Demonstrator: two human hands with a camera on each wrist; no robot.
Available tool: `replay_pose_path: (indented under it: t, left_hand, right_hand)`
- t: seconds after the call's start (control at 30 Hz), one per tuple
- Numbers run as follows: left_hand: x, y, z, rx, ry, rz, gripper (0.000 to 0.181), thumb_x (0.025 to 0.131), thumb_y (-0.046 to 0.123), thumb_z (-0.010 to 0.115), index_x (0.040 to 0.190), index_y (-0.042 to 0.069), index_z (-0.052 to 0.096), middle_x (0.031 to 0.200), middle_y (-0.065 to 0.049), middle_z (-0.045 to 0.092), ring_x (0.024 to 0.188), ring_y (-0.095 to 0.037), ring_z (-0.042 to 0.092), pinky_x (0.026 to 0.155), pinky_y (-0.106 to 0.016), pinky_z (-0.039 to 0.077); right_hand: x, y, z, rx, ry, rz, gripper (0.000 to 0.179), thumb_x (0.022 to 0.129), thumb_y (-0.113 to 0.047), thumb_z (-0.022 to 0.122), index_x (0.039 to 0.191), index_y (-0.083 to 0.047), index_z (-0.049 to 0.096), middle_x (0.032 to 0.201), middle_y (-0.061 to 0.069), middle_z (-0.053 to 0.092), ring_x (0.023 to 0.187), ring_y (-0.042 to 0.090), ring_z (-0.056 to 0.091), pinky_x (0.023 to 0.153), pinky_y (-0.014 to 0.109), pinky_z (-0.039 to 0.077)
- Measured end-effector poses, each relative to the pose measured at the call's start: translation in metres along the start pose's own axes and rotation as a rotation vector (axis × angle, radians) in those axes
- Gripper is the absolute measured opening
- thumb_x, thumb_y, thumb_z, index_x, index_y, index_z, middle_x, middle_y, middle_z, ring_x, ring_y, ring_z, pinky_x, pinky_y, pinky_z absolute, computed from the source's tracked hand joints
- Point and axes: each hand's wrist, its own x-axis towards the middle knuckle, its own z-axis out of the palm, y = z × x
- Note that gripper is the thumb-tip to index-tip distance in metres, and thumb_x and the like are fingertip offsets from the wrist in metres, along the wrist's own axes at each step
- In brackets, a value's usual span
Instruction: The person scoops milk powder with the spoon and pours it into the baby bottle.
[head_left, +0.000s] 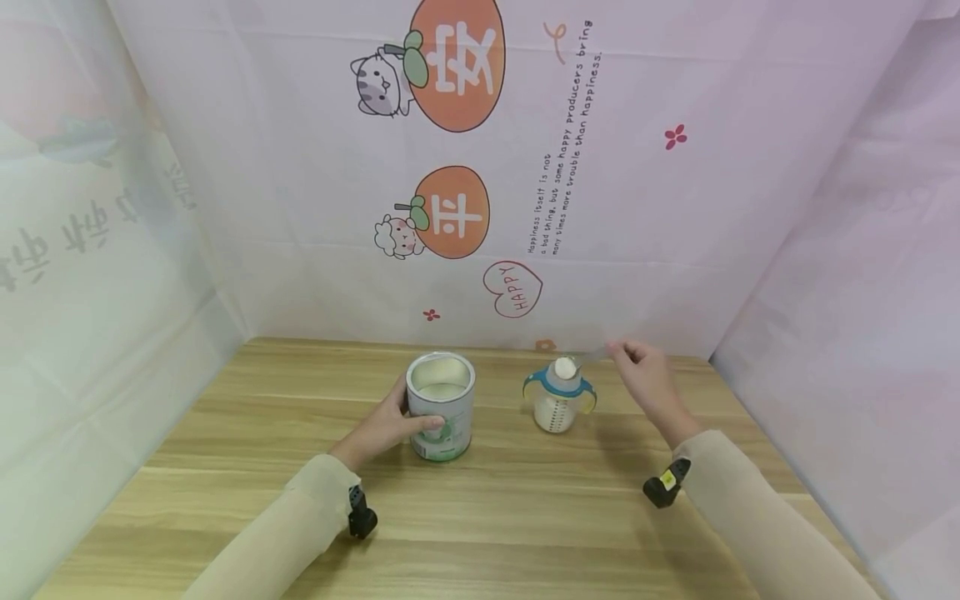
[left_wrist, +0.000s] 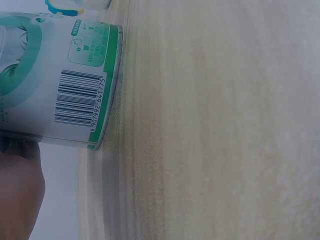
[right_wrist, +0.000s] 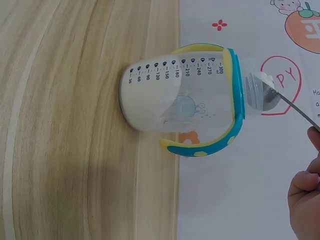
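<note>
My left hand [head_left: 392, 423] grips the side of an open milk powder can [head_left: 442, 425], its thumb across the front and its fingers around the far left side. Pale powder shows inside the can. In the left wrist view the can's barcode and green base band [left_wrist: 112, 75] face the camera. My right hand [head_left: 648, 379] pinches the handle of a scoop [right_wrist: 270, 99] heaped with white powder. The scoop's bowl is at the open mouth of a baby bottle [right_wrist: 200, 95]. That bottle stands upright with blue-and-yellow handles, white contents in its lower part.
Can and bottle stand on a wood-grain table [head_left: 480, 525], the bottle to the can's right. A printed white cloth [head_left: 637, 208] rises behind the table's back edge, with more cloth at both sides. Small black cameras [head_left: 362, 512] sit on both wrists.
</note>
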Motion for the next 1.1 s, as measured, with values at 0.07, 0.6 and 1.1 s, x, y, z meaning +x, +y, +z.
replay_pose_path:
  t: [0.07, 0.6, 1.1]
  left_hand:
    - [0.000, 0.000, 0.001, -0.003, 0.002, -0.004, 0.100, 0.087, 0.029, 0.081, 0.159, 0.036, 0.012, 0.155, -0.009, 0.036, 0.142, -0.027, 0.034, 0.115, -0.055, 0.025]
    - [-0.002, 0.000, 0.001, 0.005, 0.005, -0.001, 0.100, 0.089, 0.027, 0.079, 0.160, 0.033, 0.009, 0.157, -0.012, 0.033, 0.145, -0.031, 0.030, 0.116, -0.056, 0.022]
    - [-0.001, 0.000, 0.000, -0.013, 0.006, 0.005, 0.100, 0.089, 0.025, 0.080, 0.160, 0.032, 0.009, 0.157, -0.012, 0.034, 0.144, -0.032, 0.030, 0.116, -0.058, 0.020]
  right_hand:
    - [-0.001, 0.000, 0.001, -0.018, 0.005, -0.035, 0.044, 0.104, -0.041, 0.052, 0.082, -0.004, 0.061, 0.068, 0.006, 0.048, 0.062, 0.020, 0.043, 0.052, 0.028, 0.037]
    - [-0.006, -0.002, 0.009, -0.230, 0.095, -0.471, 0.015, 0.099, -0.014, 0.065, 0.089, -0.005, 0.072, 0.068, -0.004, 0.056, 0.058, 0.012, 0.046, 0.052, 0.024, 0.041]
    - [-0.005, -0.005, 0.015, -0.337, 0.069, -0.755, 0.006, 0.089, -0.001, 0.073, 0.086, -0.005, 0.070, 0.070, -0.004, 0.054, 0.060, 0.008, 0.042, 0.050, 0.025, 0.039]
